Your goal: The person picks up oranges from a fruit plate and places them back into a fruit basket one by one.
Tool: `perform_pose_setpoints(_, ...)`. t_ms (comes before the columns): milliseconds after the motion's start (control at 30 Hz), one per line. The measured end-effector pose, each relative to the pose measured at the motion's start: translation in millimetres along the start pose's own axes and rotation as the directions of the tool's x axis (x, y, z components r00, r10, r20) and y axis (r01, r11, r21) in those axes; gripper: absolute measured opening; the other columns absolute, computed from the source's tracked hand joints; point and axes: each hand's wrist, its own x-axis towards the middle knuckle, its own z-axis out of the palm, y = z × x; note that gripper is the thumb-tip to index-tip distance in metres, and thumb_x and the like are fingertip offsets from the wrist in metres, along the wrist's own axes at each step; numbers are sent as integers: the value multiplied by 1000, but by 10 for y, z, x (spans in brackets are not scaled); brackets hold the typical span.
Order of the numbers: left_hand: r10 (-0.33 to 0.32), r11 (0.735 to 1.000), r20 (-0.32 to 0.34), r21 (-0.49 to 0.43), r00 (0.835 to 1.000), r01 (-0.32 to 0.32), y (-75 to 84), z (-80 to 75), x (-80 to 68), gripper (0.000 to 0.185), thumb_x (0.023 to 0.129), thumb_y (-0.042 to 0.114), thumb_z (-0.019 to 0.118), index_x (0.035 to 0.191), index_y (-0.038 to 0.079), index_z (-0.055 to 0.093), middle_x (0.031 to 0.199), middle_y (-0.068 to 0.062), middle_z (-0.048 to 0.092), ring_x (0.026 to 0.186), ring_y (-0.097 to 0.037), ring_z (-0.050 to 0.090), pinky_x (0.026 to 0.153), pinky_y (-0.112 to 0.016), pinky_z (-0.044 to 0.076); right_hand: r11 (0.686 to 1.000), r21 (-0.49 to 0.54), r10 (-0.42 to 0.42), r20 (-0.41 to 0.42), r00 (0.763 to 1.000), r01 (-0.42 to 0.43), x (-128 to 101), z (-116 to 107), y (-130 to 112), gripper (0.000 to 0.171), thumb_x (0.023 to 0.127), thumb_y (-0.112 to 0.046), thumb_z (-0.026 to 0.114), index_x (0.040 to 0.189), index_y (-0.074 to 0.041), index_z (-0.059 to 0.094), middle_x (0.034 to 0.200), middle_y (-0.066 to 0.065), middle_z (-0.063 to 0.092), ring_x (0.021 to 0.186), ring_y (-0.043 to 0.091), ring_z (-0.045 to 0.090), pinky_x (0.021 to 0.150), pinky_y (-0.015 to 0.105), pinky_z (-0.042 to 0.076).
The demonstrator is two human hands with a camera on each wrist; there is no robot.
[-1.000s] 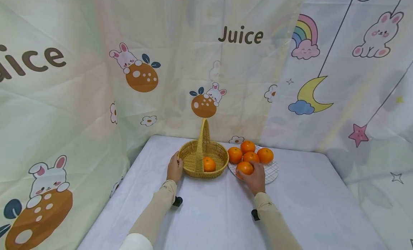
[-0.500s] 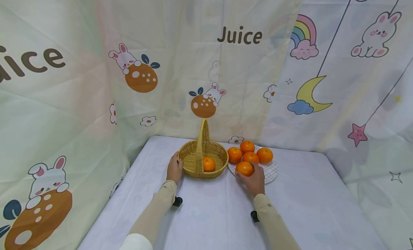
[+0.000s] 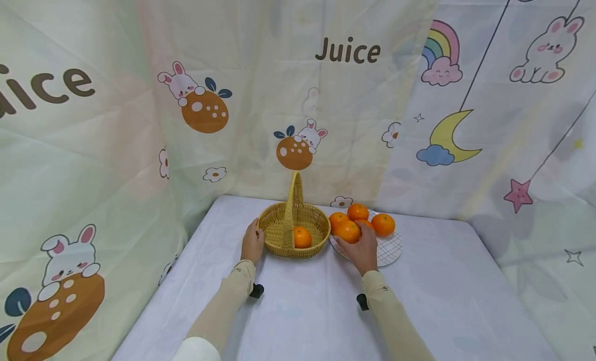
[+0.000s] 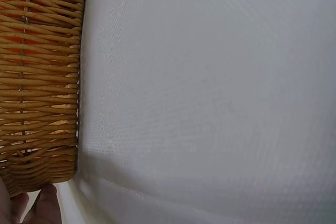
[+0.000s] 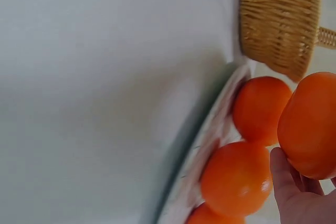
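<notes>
My right hand (image 3: 365,251) pinches an orange (image 3: 347,231) and holds it raised over the white checked plate (image 3: 390,252). In the right wrist view this orange (image 5: 310,125) is apart from the plate, with fingers and thumb against its lower side. Several other oranges (image 3: 383,225) lie on the plate, one partly hidden behind the hand. A yellow wicker basket (image 3: 269,234) with a tall handle stands left of the plate. Inside it sits one orange (image 3: 302,238). My left hand (image 3: 252,243) holds the basket's left side at the rim; its grip is mostly out of the left wrist view.
A white cloth covers the table (image 3: 298,309). Printed curtains (image 3: 261,92) hang close behind the table and along both sides. The basket's right rim comes close to the plate's left edge, and the arched handle rises above the basket's middle.
The right hand has lifted the front orange off the plate and moved it up and slightly left, toward the basket. The left hand and basket have stayed put.
</notes>
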Motion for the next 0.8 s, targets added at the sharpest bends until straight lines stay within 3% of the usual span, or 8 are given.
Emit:
perform_pose_setpoints(167,0,1000,-7,-12,1000,-1,-15,6,12,50,101,16,40,147,-2,35,146,-23,42,129,-34,46,108,-48,38,999,12,-38,18,999,38,64,68,-185,78,75,-39,83,136,-6,49,132,11,50,121,30,42,104,53,39)
perform_pose_setpoints(467,8,1000,-11,-3,1000,-8,4,-20,1,50,100,13,42,147,-3,35,144,-24,43,121,-33,50,104,-48,41,1000,-2,-29,110,993,29,172,329,-453,79,76,-40,82,138,-8,47,133,14,48,119,31,46,104,50,42)
perform_pose_setpoints(800,26,999,-20,-18,999,-27,-15,-9,7,49,100,12,44,146,-4,37,141,-25,46,118,-34,52,102,-49,43,999,14,-40,201,979,39,253,581,-589,79,79,-34,81,144,-9,44,134,13,49,119,30,49,104,49,43)
